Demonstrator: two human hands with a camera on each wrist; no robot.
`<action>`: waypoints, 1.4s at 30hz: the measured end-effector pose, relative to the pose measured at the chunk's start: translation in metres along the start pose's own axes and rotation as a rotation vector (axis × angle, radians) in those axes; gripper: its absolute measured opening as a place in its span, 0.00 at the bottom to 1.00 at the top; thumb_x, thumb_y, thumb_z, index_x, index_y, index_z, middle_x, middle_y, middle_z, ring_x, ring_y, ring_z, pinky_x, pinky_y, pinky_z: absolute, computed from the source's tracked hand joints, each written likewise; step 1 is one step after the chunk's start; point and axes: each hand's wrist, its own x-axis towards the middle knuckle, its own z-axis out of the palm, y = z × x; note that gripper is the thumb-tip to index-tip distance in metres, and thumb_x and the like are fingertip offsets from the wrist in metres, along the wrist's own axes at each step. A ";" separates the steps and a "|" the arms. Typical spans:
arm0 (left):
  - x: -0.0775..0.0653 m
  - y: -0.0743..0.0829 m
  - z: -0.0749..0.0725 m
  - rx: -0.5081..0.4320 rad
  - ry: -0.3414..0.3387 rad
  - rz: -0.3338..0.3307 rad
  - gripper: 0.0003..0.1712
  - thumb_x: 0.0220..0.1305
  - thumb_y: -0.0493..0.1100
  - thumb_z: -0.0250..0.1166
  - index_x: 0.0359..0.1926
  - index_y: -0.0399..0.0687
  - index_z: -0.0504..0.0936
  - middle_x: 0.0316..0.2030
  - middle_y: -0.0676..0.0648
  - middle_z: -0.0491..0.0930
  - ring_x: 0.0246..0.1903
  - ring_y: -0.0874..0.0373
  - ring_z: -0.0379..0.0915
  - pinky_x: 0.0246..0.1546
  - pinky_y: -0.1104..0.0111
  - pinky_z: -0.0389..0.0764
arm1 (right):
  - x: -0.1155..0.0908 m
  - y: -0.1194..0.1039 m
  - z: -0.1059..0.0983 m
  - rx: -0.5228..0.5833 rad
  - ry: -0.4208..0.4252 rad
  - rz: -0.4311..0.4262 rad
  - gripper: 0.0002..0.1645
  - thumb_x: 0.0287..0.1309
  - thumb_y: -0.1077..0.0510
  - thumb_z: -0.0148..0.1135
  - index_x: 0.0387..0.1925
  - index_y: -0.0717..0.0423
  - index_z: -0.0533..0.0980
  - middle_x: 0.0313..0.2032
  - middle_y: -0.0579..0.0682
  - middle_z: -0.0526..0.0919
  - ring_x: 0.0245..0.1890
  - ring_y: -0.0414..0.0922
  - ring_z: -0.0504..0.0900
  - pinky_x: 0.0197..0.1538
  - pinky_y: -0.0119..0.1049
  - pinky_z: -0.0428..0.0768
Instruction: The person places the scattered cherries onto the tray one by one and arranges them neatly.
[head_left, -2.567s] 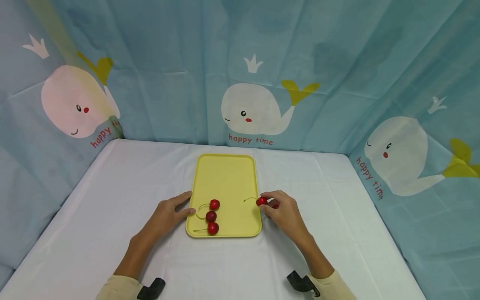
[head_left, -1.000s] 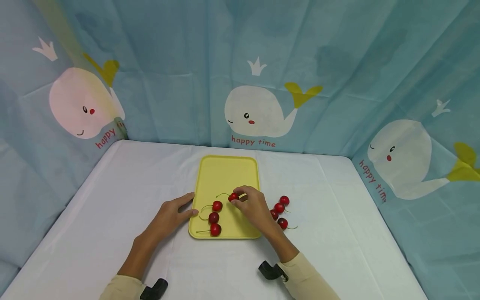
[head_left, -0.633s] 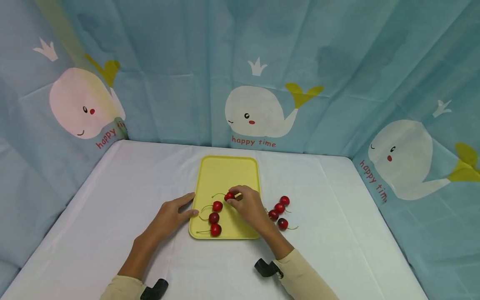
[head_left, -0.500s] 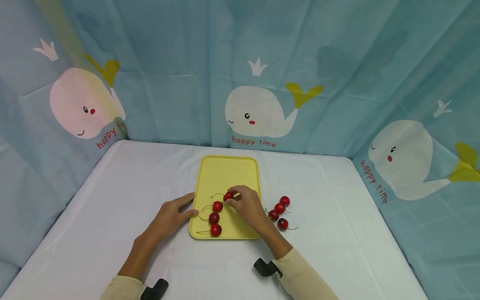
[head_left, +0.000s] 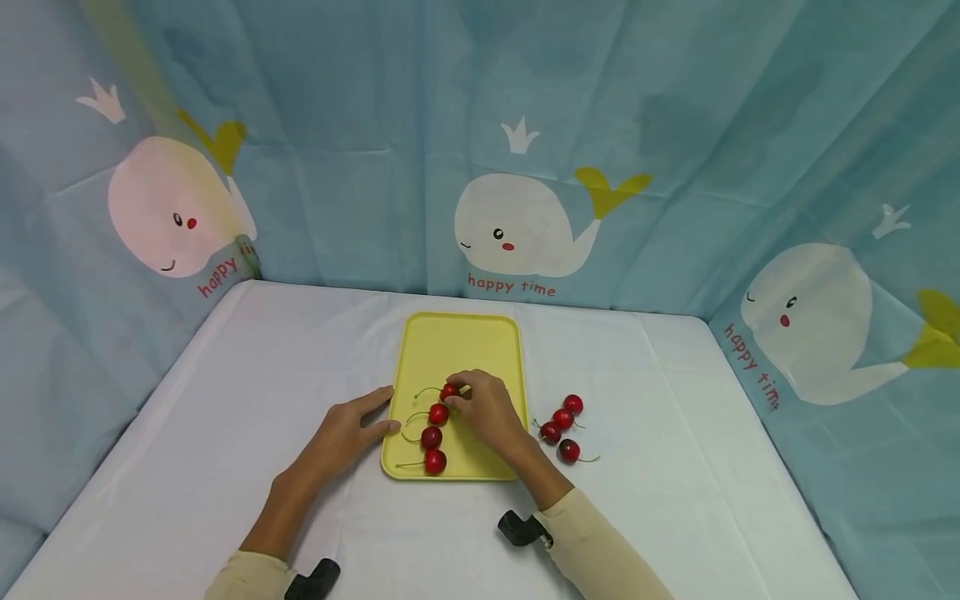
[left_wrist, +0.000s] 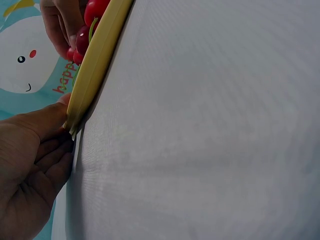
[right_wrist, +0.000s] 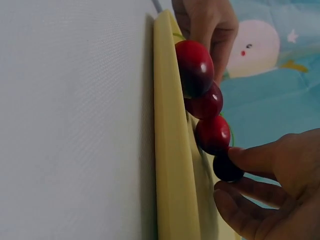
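Observation:
My left hand (head_left: pixel 341 439) holds the left edge of a yellow rectangular tray (head_left: pixel 461 342). In the left wrist view its thumb (left_wrist: pixel 52 114) lies over the rim and the other fingers bend against the outer side. Over the tray, my right hand (head_left: pixel 487 410) pinches a red cherry (head_left: pixel 448 392) between thumb and fingers, its stem pointing left. Just in front of that one, a column of three cherries runs down the tray's left half: one cherry (head_left: pixel 438 414), a darker cherry (head_left: pixel 431 437) and the nearest cherry (head_left: pixel 435 462). The right wrist view shows the pinched cherry (right_wrist: pixel 227 168) close against its neighbour.
Several loose cherries (head_left: pixel 563 419) lie on the white tablecloth (head_left: pixel 675 467) right of the tray, beside my right forearm. A blue curtain (head_left: pixel 360 217) printed with whales encloses the back and sides. Black wrist cameras (head_left: pixel 312 580) sit at both cuffs.
My right hand has carried the cherry from the tray's right edge leftward to the far end of the column, slowing lately. My left hand keeps its place on the tray edge.

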 end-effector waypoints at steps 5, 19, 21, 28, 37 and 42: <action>-0.001 0.000 0.000 0.001 -0.001 -0.003 0.42 0.71 0.52 0.72 0.79 0.44 0.69 0.77 0.39 0.68 0.78 0.36 0.60 0.76 0.41 0.66 | 0.003 0.000 0.003 -0.014 -0.004 -0.001 0.17 0.64 0.61 0.75 0.54 0.59 0.86 0.47 0.52 0.90 0.43 0.45 0.87 0.45 0.32 0.87; -0.002 0.002 0.001 -0.003 0.001 -0.032 0.42 0.70 0.51 0.73 0.79 0.45 0.68 0.77 0.41 0.68 0.79 0.38 0.59 0.77 0.42 0.65 | 0.005 -0.001 0.004 0.002 -0.023 0.010 0.19 0.65 0.61 0.75 0.56 0.59 0.85 0.48 0.52 0.89 0.44 0.45 0.88 0.46 0.34 0.88; -0.002 0.002 0.001 -0.005 0.001 -0.028 0.42 0.71 0.51 0.72 0.79 0.44 0.69 0.77 0.41 0.68 0.78 0.38 0.59 0.76 0.42 0.65 | 0.006 -0.001 0.004 0.008 -0.023 0.013 0.19 0.65 0.61 0.74 0.56 0.58 0.85 0.49 0.52 0.89 0.44 0.44 0.87 0.46 0.34 0.87; -0.001 0.000 0.002 -0.004 0.002 -0.021 0.41 0.71 0.52 0.72 0.79 0.45 0.69 0.77 0.41 0.69 0.78 0.38 0.60 0.76 0.42 0.65 | 0.006 -0.002 0.003 0.006 -0.020 0.008 0.18 0.66 0.60 0.74 0.56 0.58 0.85 0.51 0.53 0.88 0.44 0.45 0.86 0.45 0.33 0.85; -0.002 0.000 0.002 -0.006 0.005 -0.025 0.42 0.70 0.52 0.72 0.79 0.46 0.69 0.77 0.42 0.68 0.79 0.39 0.59 0.77 0.43 0.65 | 0.004 -0.001 -0.001 0.033 -0.012 0.027 0.20 0.65 0.60 0.75 0.57 0.58 0.85 0.53 0.54 0.87 0.45 0.46 0.88 0.43 0.33 0.86; -0.002 0.001 0.002 0.000 0.010 -0.027 0.43 0.70 0.52 0.73 0.79 0.45 0.68 0.77 0.41 0.68 0.78 0.38 0.59 0.76 0.43 0.65 | -0.001 0.001 -0.004 0.051 -0.015 0.027 0.19 0.66 0.60 0.74 0.57 0.58 0.85 0.53 0.55 0.87 0.45 0.48 0.89 0.42 0.32 0.87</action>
